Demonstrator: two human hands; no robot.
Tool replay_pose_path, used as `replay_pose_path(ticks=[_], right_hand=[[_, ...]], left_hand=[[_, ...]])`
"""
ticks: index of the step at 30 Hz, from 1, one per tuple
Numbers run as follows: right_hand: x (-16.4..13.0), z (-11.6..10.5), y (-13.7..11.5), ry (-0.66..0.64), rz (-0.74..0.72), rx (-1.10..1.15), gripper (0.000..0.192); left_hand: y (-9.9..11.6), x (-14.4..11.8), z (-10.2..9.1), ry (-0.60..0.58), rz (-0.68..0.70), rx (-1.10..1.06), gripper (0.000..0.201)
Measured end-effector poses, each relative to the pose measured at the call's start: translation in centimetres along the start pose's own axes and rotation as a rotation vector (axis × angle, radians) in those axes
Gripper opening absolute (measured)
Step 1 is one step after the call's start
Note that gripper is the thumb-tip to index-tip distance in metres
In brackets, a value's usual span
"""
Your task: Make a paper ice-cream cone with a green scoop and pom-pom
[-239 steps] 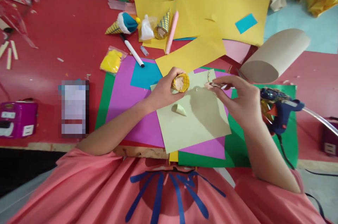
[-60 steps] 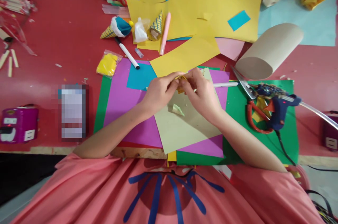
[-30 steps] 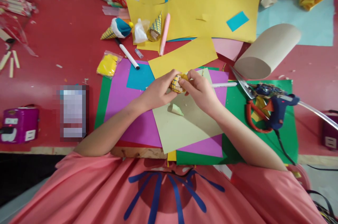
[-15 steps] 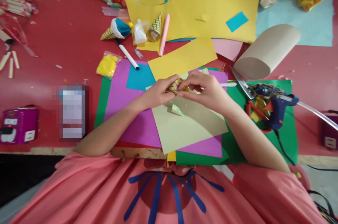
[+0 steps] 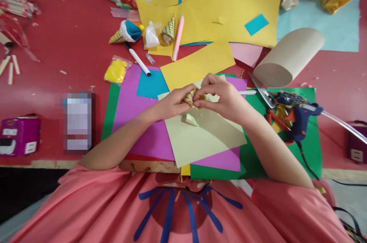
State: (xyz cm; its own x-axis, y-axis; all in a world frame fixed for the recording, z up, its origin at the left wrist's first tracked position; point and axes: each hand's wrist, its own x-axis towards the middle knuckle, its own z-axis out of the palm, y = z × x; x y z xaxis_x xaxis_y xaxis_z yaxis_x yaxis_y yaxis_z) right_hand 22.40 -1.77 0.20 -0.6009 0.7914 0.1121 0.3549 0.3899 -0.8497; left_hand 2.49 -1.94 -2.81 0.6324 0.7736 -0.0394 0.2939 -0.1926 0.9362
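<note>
A small yellow paper cone with dark crossing lines (image 5: 189, 98) is held between my two hands. My left hand (image 5: 174, 101) is closed around its left side. My right hand (image 5: 216, 92) has its thumb and finger bent in at the cone's opening, and whatever lies between those fingertips is hidden. Just below, a pale curled paper scrap (image 5: 190, 119) rests on a light cream sheet (image 5: 206, 140). Farther back stand a similar lined cone (image 5: 168, 32) and a cone topped with blue and white (image 5: 126, 32).
On the right lie a blue glue gun (image 5: 302, 120), scissors (image 5: 263, 92) and a wide cardboard tube (image 5: 289, 57). A white marker (image 5: 140, 62) and a bag of yellow clay (image 5: 116, 71) are at back left. Large yellow sheets (image 5: 235, 6) cover the back. A phone-like blurred object (image 5: 78, 120) lies left.
The lined cone has turned slightly in my hands, and more of its patterned side shows. My right fingers have shifted a little at its opening.
</note>
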Motion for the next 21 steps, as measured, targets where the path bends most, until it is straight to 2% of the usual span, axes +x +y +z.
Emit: replay_pose_path(ticks=[4, 8, 21], right_hand=[[-0.1, -0.5, 0.1, -0.043, -0.050, -0.034, 0.004], [-0.2, -0.7, -0.1, -0.089, -0.039, -0.062, 0.005], [-0.2, 0.8, -0.9, 0.039, -0.028, -0.258, 0.009]], left_hand=[[-0.1, 0.0, 0.1, -0.015, -0.013, -0.002, 0.014], [0.0, -0.1, 0.1, -0.040, -0.024, 0.007, 0.013], [0.3, 0.0, 0.4, 0.004, 0.041, 0.087, 0.014]])
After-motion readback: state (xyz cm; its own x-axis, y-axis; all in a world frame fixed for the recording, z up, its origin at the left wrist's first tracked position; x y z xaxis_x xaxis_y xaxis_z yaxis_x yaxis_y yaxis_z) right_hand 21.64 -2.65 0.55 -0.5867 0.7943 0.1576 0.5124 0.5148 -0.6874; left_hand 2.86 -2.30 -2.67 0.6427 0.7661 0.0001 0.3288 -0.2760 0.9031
